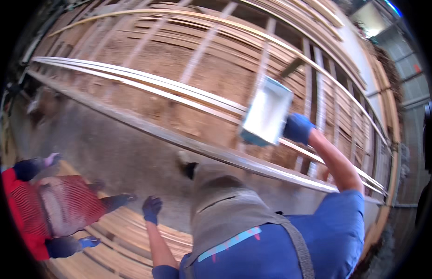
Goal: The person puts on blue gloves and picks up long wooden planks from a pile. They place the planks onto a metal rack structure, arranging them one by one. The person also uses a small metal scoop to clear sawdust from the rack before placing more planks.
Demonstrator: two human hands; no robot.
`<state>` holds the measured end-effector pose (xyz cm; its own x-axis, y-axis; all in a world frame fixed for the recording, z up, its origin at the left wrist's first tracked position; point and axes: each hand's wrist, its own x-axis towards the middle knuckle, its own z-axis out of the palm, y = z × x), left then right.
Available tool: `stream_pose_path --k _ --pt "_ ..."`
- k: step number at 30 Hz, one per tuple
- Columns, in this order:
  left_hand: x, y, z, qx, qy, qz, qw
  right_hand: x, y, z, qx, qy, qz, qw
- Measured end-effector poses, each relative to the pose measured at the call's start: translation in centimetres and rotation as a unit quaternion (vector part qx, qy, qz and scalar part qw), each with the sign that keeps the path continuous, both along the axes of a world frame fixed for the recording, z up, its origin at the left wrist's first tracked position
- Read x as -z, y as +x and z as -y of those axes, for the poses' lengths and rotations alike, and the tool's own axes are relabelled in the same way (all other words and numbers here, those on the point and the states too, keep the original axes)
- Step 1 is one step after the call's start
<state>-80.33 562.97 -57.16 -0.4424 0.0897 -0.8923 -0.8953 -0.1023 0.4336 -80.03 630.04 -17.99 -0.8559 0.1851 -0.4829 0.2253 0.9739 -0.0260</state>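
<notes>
In my right hand (299, 129), gloved in blue, is a rectangular tub (267, 111), light blue outside and white inside, gripped at its right side. It is tilted and hangs over the wooden rack, above several long white strips (146, 88). Motion blur hides whether anything lies in the tub. My left hand (152, 209), in a dark blue glove, hangs low on the left with its fingers loosely apart and nothing visible in it. Below that hand are pale wooden boards (132, 228).
A long rail (132, 124) edges the rack on my side; crossbars (204, 51) and stacked boards (188, 37) lie beyond. On the left stands a co-worker in red sleeves, an apron (69, 204) and gloves. Concrete floor (104, 144) runs between us and the rack.
</notes>
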Motion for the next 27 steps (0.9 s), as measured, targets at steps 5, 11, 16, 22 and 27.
stream_pose_path --k 5,11,16,22,27 --pt "-2.7 17.2 -8.3 0.045 -0.045 0.040 0.997 -2.1 5.1 -3.5 -0.043 -0.053 -0.040 0.997" --pt "-4.5 39.0 -15.1 -0.119 -0.045 0.063 0.990 -1.0 16.3 -11.6 -0.073 -0.099 -0.051 0.991" --pt "0.0 56.9 -23.3 -0.070 0.107 -0.114 0.985 0.5 33.7 -24.2 -0.065 -0.123 -0.093 0.986" --pt "-5.5 59.2 -40.5 -0.069 0.041 -0.010 0.997 1.2 56.1 -39.6 -0.054 -0.031 -0.070 0.996" --pt "-3.0 67.5 -50.5 -0.005 0.052 -0.091 0.994 -0.4 63.6 -46.2 -0.020 -0.013 0.039 0.999"
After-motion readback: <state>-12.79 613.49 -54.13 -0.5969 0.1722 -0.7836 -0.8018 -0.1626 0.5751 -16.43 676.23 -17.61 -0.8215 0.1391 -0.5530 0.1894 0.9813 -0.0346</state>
